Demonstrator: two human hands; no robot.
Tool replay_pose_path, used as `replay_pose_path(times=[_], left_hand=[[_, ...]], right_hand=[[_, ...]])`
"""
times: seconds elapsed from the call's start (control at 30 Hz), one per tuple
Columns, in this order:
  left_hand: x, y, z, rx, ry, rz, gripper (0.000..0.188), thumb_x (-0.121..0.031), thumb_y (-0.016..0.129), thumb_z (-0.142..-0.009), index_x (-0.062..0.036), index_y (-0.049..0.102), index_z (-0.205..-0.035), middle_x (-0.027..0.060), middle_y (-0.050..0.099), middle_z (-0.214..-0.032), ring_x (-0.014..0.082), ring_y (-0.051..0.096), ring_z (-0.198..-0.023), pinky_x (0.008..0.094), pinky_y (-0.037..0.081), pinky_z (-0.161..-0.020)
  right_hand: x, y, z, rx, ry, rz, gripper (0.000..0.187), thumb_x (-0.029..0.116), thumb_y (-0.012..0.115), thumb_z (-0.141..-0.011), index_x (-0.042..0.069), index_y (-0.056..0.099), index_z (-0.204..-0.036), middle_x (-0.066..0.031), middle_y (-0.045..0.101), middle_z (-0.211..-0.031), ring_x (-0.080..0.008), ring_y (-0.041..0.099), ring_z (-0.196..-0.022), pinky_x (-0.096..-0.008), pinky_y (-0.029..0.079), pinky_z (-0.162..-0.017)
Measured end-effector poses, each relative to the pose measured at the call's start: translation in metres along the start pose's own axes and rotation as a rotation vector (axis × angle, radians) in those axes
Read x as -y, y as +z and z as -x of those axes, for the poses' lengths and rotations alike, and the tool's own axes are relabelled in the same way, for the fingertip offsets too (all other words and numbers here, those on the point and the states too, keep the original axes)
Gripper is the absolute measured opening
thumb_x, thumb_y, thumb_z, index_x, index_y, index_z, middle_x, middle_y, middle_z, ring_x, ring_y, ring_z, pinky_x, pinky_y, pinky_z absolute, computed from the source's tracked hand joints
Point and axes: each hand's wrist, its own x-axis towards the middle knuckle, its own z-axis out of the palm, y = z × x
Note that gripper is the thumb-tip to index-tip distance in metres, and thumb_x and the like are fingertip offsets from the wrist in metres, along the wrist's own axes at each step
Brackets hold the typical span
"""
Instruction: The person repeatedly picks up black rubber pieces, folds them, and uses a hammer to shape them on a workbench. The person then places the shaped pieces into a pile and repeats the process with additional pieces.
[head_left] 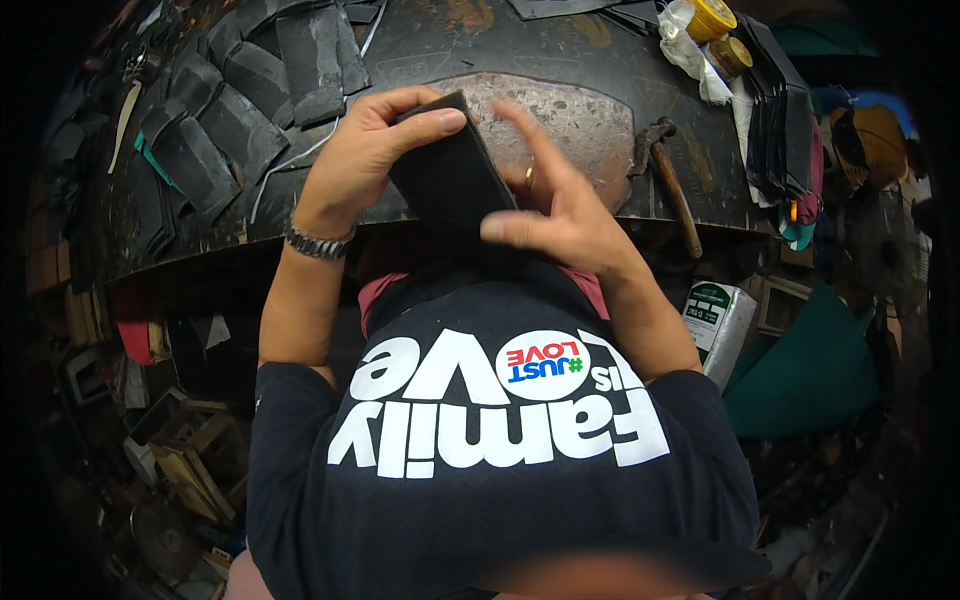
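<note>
black shirt (500, 505): white lettering (440, 437), round coloured emblem (545, 366) | can (738, 325): green-white label (706, 308)

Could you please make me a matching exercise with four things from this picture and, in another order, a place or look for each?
Things:
1. Hammer
2. Watch
3. Black piece
4. Can

Places or looks:
A. Gripped by the left hand
B. Bears a white and green label
C. Lies to the right of the speckled slab
D. Strapped around the left arm

Pairs: 1-C, 2-D, 3-A, 4-B
</note>
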Motion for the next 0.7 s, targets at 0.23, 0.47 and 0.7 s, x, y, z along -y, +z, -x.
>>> replay_pose_path(times=[0.23,0.47,0.7], left_hand=[[-0.042,0.015,0.043,-0.019,0.713,-0.143,0.011,0.004,0.064,-0.093,0.005,0.071,-0.102,0.0192,0.074,-0.097,0.0283,0.074,-0.093,0.0375,0.06,-0.088],[-0.049,-0.012,0.027,0.1,0.883,-1.021,0.022,0.001,0.073,-0.079,0.001,0.076,-0.101,0.0128,0.075,-0.103,0.028,0.074,-0.103,0.036,0.06,-0.091],[-0.012,-0.001,0.066,0.314,0.483,-1.42,0.024,-0.008,0.081,-0.07,-0.0066,0.076,-0.094,0.0072,0.07,-0.092,0.0265,0.069,-0.09,0.0356,0.055,-0.08]], right_hand=[[0.062,-0.006,0.039,-0.053,-0.22,0.656,0.08,-0.012,0.066,-0.077,0.004,0.045,-0.152,-0.0174,0.058,-0.147,-0.0309,0.071,-0.11,-0.0402,0.054,-0.095],[0.017,-0.038,0.0,-0.303,-0.596,1.368,0.074,-0.014,0.061,-0.077,0.004,0.051,-0.147,-0.0155,0.066,-0.135,-0.0253,0.066,-0.122,-0.0497,0.042,-0.109],[-0.041,-0.014,0.027,-0.11,-0.143,1.466,0.089,0.058,0.067,-0.087,0.018,0.036,-0.159,-0.0192,0.043,-0.157,-0.0337,0.035,-0.15,-0.0614,0.016,-0.122]])
